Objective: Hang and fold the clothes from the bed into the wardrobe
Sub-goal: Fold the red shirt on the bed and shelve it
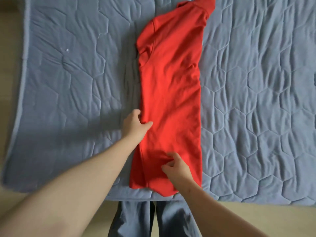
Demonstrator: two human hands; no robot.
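Note:
A red polo shirt [171, 93] lies lengthwise on the bed, folded into a long narrow strip with its collar at the far end and its hem at the near edge. My left hand [135, 124] grips the shirt's left folded edge about halfway down, thumb on top of the cloth. My right hand [177, 165] sits on the lower part of the shirt near the hem, fingers curled and pinching a small bunch of red fabric. The wardrobe is out of sight.
A blue-grey quilted bedspread [256, 100] covers the bed on both sides of the shirt. Its left edge [18, 100] and near edge border a beige floor [256, 218]. My legs in blue-grey trousers [153, 219] stand against the near edge.

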